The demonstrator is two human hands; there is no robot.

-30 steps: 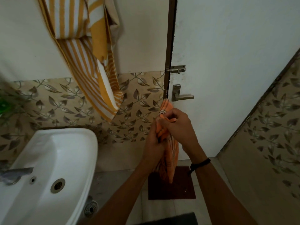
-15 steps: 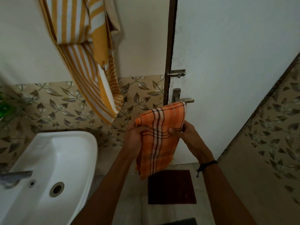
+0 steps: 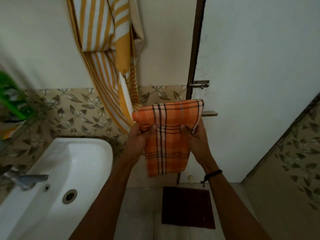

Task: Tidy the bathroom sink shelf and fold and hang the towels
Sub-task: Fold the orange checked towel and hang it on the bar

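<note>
A small orange plaid towel hangs spread between both hands in front of the door. My left hand grips its upper left part, thumb pressed on the cloth. My right hand grips the upper right part the same way. The towel's top edge folds over above my fingers and its lower end hangs free. A yellow and white striped towel hangs on the wall above the sink, bunched and uneven. A shelf at the far left holds a blurred green bottle.
A white sink with a tap stands at the lower left. The white door carries a bolt and a handle just behind the orange towel. A dark mat lies on the floor below.
A second ago both hands held the orange towel bunched together. They moved apart, spreading it flat, and have since lifted it slightly with the top edge folded over.
</note>
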